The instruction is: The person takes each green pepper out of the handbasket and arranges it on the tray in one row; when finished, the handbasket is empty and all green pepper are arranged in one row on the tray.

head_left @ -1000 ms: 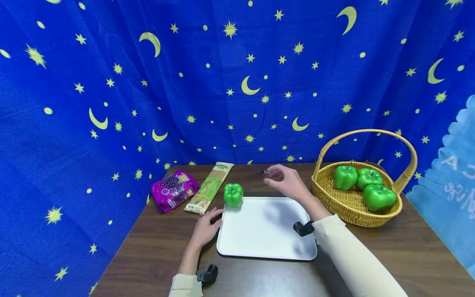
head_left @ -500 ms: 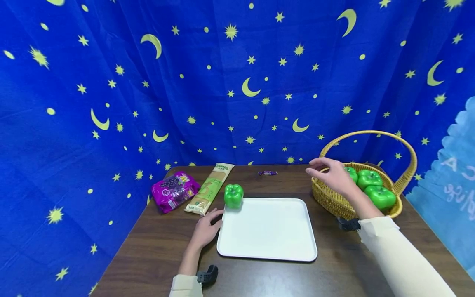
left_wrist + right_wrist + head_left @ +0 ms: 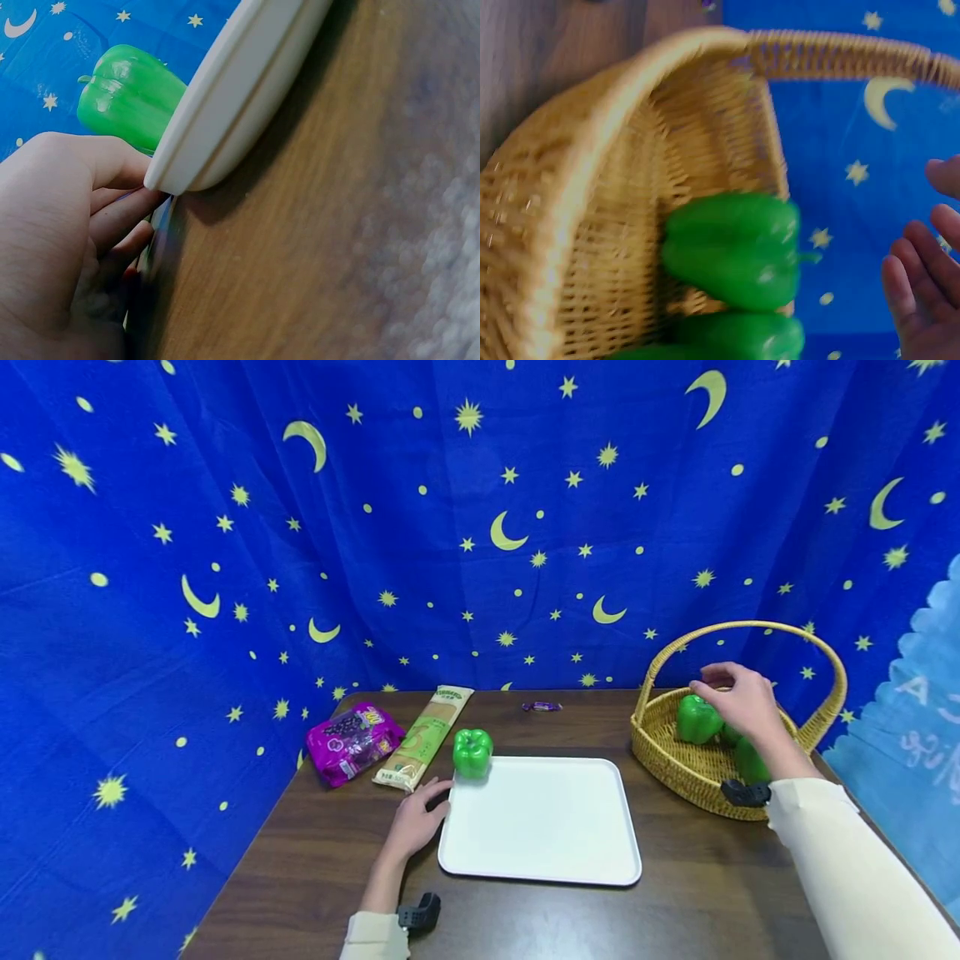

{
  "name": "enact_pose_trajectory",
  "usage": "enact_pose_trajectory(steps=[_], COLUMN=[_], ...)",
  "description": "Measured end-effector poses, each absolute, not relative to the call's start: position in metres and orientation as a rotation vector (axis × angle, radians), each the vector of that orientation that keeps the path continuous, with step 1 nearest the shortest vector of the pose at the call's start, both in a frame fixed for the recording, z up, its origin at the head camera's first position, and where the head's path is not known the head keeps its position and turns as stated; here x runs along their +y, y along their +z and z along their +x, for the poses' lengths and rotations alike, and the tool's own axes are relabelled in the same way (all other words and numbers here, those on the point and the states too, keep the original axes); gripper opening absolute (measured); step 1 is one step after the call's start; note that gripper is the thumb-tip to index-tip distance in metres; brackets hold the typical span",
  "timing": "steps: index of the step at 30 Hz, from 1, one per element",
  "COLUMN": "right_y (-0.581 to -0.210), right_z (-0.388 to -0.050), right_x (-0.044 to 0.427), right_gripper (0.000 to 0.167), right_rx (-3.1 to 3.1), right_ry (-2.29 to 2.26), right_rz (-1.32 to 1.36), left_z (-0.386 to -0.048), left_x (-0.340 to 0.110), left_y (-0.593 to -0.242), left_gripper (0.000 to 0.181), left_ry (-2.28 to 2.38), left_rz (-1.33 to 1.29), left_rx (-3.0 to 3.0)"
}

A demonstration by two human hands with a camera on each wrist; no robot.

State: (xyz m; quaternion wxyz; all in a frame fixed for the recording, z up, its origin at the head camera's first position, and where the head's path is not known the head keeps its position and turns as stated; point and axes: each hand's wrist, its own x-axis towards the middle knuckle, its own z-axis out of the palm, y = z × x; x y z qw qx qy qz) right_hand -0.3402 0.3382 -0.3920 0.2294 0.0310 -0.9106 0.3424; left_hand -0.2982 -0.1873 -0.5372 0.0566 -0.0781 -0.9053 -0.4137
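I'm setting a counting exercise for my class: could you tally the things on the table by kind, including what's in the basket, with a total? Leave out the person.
Green peppers: 4
Packets: 2
Small purple wrapped item: 1
Tray: 1
Basket: 1
Total: 9

A curtained-off space, room type unclear: blue moon-and-star cloth lines a wooden bench, pale-blue cloth at right.
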Motion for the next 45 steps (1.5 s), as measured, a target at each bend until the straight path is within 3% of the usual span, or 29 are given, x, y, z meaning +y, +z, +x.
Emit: enact_pose_trajectory(steps=[10, 23, 34, 45], right_y=[-0.41, -0.414, -0.412, -0.419], right_z=[-0.356, -0.374, -0.372, -0.37], right_x=[0.355, 0.37, 0.368, 0.375], right_gripper=[0.064, 0.084, 0.103, 0.09], right_rx=[-2.663, -2.905, -3.078, -3.039], right_ry=[0.872, 0.682, 0.502, 0.472], right_rz=[0.0, 0.184, 0.154, 0.208], left_z=[-0.298, -0.299, -0.297, -0.298], left_x=[-0.189, -0.187, -0.185, -0.184], left_y=[-0.536, -0.534, -0.538, -0.538], left_gripper=[0.034, 0.034, 0.034, 0.034], left_ry=[-1.233, -1.248, -1.232, -1.238], left_rz=[-0.228, -0.206, -0.187, -0.191], left_rx=[-2.763, -2.771, -2.789, -2.776])
